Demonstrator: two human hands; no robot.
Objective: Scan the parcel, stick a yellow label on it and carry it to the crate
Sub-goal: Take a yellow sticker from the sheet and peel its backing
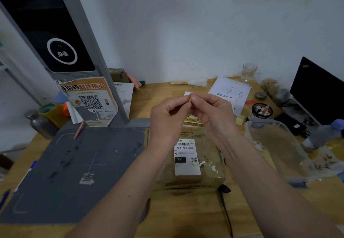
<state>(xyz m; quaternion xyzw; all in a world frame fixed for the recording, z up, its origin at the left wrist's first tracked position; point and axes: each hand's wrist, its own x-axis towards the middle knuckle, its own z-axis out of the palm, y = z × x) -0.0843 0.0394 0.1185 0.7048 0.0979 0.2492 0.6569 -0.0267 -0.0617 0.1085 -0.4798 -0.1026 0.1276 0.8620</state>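
both hands, left hand point(168, 116) and right hand point(210, 111), pinch a small yellow label point(189, 100) between fingertips, probably peeling its backing. they hover above the parcel point(188, 163) so the label can go straight down.

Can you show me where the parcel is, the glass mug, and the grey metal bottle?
parcel point(188, 156): head view, on its white shipping label.
glass mug point(249, 72): head view, on its clear side.
grey metal bottle point(43, 126): head view, on its body.

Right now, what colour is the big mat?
Dark grey mat, with white dashed lines; head view.
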